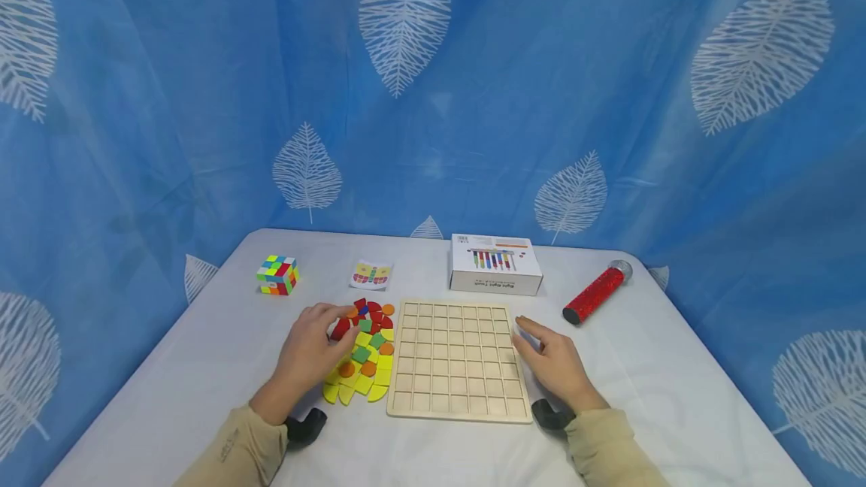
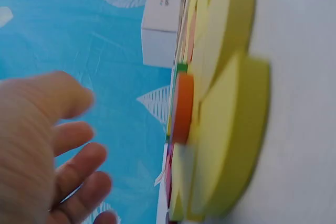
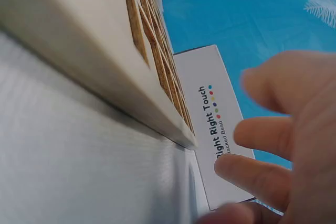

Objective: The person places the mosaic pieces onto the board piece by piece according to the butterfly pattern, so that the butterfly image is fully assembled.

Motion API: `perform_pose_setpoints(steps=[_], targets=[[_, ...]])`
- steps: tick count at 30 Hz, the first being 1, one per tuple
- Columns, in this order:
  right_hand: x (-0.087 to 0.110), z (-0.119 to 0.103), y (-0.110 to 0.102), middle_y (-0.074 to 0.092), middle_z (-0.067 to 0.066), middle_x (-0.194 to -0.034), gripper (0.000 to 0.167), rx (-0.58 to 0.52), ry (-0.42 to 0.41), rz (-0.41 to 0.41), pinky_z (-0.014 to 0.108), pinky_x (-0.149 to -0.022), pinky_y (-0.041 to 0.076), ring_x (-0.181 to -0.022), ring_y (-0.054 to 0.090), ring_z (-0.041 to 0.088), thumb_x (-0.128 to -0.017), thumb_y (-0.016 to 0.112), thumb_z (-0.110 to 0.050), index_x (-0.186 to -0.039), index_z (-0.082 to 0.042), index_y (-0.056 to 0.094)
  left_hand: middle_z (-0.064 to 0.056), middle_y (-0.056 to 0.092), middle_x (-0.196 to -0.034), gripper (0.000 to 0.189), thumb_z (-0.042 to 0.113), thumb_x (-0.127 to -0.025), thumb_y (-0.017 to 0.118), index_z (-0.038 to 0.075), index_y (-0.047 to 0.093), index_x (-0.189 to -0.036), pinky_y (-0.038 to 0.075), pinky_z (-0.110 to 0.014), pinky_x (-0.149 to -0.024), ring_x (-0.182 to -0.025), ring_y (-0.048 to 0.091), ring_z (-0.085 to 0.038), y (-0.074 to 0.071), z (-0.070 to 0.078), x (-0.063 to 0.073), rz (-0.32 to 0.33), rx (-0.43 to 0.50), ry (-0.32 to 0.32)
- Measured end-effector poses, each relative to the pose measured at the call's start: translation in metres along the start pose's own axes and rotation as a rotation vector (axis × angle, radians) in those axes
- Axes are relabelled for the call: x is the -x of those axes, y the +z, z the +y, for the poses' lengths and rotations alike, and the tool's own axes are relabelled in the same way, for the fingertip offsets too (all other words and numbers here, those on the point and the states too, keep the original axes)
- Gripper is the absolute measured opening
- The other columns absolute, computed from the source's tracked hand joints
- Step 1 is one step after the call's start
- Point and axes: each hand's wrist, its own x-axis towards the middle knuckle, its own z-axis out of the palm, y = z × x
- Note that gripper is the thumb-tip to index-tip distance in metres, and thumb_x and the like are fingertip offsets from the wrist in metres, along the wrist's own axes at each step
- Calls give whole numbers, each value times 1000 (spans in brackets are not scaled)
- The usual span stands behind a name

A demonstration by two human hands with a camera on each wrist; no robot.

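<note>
My left hand [image 1: 310, 346] hovers over the left side of a pile of flat coloured pieces, its fingers loosely bent. In the left wrist view its fingers hold nothing, and a yellow quarter-round piece [image 2: 228, 145] and an orange disc [image 2: 182, 108] lie beyond them. The pile also has red pieces, green squares [image 1: 361, 354] and a small blue one. Right of it lies a pale wooden board [image 1: 458, 358] divided into a grid of square cells. At the board's right edge is my right hand [image 1: 556, 364], fingers relaxed and nothing in them.
Behind the board stands a white box [image 1: 496, 265] with a printed picture. A small pattern card [image 1: 370, 275] lies behind the pile, with a puzzle cube [image 1: 278, 275] to its left. A red glittery cylinder [image 1: 595, 294] with a silver end lies at the right.
</note>
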Motion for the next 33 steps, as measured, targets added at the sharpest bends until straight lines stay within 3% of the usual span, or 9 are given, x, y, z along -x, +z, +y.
perform_pose_setpoints(steps=[3, 6, 9, 14, 17, 24, 33], targets=[[-1, 2, 2, 62, 13, -144, 46, 47, 39, -77, 54, -105, 48, -133, 58, 37, -98, 69, -31, -136, -5, 66, -6, 68, -112, 43, 27, -90, 79, 14, 71, -130, 59, -38, -82, -99, 60, -22, 2, 2, -1, -71, 12, -32], [-2, 2, 2, 59, 10, -147, 46, 87, 69, -148, 56, -111, 43, -137, 54, 38, -97, 70, -32, -136, -7, 67, 1, 65, -95, 38, 28, -89, 80, 16, 73, -124, 52, -28, -67, -81, 55, -15, 5, 9, -7, -135, 24, -23], [-3, 3, 1, 59, 8, -148, 45, 118, 78, -189, 56, -111, 42, -137, 53, 39, -96, 71, -31, -134, -8, 69, 5, 64, -90, 34, 29, -88, 82, 18, 74, -119, 48, -26, -60, -76, 53, -13, 8, 16, -15, -200, 28, -18], [-3, 1, 1, 60, 8, -146, 44, 134, 78, -196, 57, -109, 43, -136, 54, 40, -95, 72, -29, -133, -8, 69, 5, 66, -94, 25, 28, -87, 84, 20, 75, -108, 51, -30, -67, -80, 55, -14, 17, 29, -31, -324, -66, -10], [-3, 1, 2, 60, 7, -146, 43, 127, 72, -194, 57, -109, 44, -136, 54, 39, -95, 72, -28, -133, -9, 70, 6, 65, -95, 20, 26, -88, 82, 21, 76, -106, 52, -33, -73, -82, 56, -14, 24, 34, -39, -366, -108, -5], [-4, 1, 7, 62, 7, -144, 41, 123, 44, -196, 56, -108, 45, -135, 55, 39, -94, 72, -29, -130, -9, 72, 8, 66, -95, 15, 32, -90, 79, 23, 77, -102, 48, -31, -65, -78, 54, -13, 40, 26, -43, -363, -95, -37], [-4, 2, 4, 61, 6, -146, 43, 135, 59, -198, 57, -108, 45, -136, 54, 39, -96, 71, -30, -133, -10, 70, 6, 66, -100, 24, 36, -90, 80, 22, 73, -108, 50, -33, -72, -84, 56, -13, 39, 27, -46, -425, -97, -19]])
